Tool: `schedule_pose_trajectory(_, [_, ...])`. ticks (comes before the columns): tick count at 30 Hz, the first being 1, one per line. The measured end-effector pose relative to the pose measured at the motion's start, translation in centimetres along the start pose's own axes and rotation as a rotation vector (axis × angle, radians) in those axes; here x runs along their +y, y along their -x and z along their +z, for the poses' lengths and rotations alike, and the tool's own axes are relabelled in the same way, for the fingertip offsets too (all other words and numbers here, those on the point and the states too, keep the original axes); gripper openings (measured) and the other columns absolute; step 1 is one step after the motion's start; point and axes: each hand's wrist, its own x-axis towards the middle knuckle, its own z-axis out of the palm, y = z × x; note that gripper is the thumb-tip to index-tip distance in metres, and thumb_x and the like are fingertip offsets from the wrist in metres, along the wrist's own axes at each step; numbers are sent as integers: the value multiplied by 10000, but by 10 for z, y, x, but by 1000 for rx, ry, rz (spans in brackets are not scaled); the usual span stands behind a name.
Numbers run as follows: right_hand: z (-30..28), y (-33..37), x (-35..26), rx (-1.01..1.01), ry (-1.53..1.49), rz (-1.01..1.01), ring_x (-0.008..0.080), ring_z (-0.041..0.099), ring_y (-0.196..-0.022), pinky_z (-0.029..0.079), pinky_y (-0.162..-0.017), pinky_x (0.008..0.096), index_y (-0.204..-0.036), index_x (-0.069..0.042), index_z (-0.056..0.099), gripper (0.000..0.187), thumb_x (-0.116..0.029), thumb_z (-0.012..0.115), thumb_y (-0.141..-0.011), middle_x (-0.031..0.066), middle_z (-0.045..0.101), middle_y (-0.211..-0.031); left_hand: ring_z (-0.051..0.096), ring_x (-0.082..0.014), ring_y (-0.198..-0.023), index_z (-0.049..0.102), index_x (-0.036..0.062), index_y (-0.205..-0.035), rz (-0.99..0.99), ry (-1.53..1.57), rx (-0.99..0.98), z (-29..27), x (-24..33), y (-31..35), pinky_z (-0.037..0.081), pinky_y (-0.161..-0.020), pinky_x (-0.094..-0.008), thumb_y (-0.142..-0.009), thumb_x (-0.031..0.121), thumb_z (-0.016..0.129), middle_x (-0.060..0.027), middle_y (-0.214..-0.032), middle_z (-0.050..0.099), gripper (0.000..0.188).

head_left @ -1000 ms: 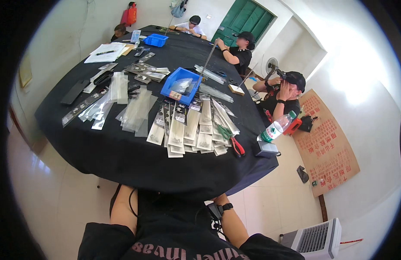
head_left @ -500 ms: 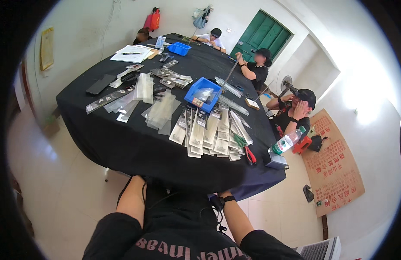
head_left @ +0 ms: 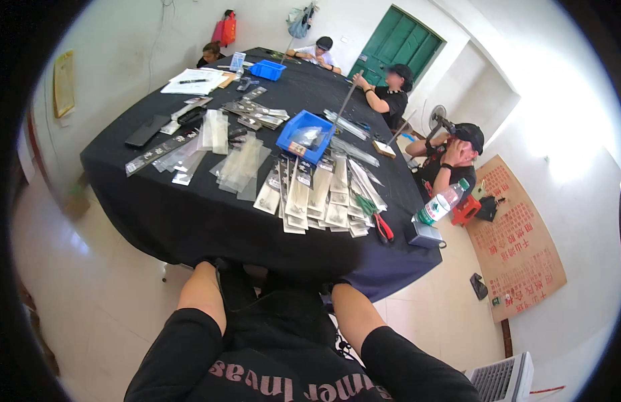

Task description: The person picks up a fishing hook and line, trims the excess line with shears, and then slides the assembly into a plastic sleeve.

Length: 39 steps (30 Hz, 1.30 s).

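Note:
Both my forearms reach forward to the near edge of the black-covered table (head_left: 122, 201). My left hand and my right hand are hidden beyond that edge, so what they hold or touch does not show. On the tabletop in front of me lie a fanned pile of small clear and white packets (head_left: 310, 213) with black header cards. Beside it on the right are pliers (head_left: 384, 229) with red and black grips. Behind the pile stands a blue bin (head_left: 291, 134) with clear plastic bags in it. More clear sleeves (head_left: 240, 164) are spread to the left.
A plastic bottle (head_left: 439, 205) and a grey box (head_left: 424, 234) stand at the right corner. Farther left lie a black case (head_left: 152, 131) and white papers (head_left: 190, 81); a second blue bin (head_left: 268, 70) is behind. Several people sit around the table. A thin rod (head_left: 342, 104) rises past the bin.
My forearms have slid farther forward, and the right wrist with its dark band has gone out of sight. The view has shifted slightly. A person at the far left has raised their head.

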Motion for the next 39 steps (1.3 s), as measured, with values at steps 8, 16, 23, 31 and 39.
schedule_pose_trajectory(8, [-47, 10, -5, -17, -308, 435, 255, 545, -971, 460, -820, 407, -1145, -29, 500, 407, -357, 402, -926, 137, 553, -1072, 538, -269, -1159, 570, 80, -1234, -23, 80, 16, 12, -23, 4, 434, -973, -404, -820, 381, 646, -136, -1257, 583, 517])
schedule_pose_trajectory(16, [-26, 80, 53, -144, -42, 338, 228, 554, -908, 473, -769, 391, -1108, -34, 499, 371, -344, 434, -917, 123, 565, -992, 542, -266, -1152, 572, 77, -1230, -19, 272, 38, 37, -47, 13, 434, -972, -402, -825, 372, 643, -138, -1252, 586, 507])
schedule_pose_trajectory(23, [76, 181, 158, 714, 1177, -436, 214, 626, -854, 516, -760, 339, -1110, -54, 602, 312, -276, 546, -899, 85, 654, -940, 546, -264, -1146, 575, 73, -1228, -16, 444, 59, 51, -59, 16, 433, -972, -400, -829, 364, 640, -141, -1248, 588, 498])
schedule_pose_trajectory(31, [238, 294, 164, 506, 1582, -331, 158, 660, -853, 517, -797, 272, -1033, 33, 661, 212, -115, 617, -886, 98, 694, -935, 549, -262, -1139, 578, 70, -1225, -24, 598, 90, 54, -67, 8, 433, -971, -399, -833, 356, 637, -143, -1243, 591, 489])
schedule_pose_trajectory(39, [323, 292, 19, 1118, 1613, -1037, 84, 598, -630, 455, -534, 218, -852, -16, 684, 180, -188, 679, -800, 45, 681, -756, 553, -260, -1132, 581, 66, -1222, -45, 705, 122, 56, -78, -2, 433, -970, -397, -837, 347, 634, -146, -1238, 594, 479])
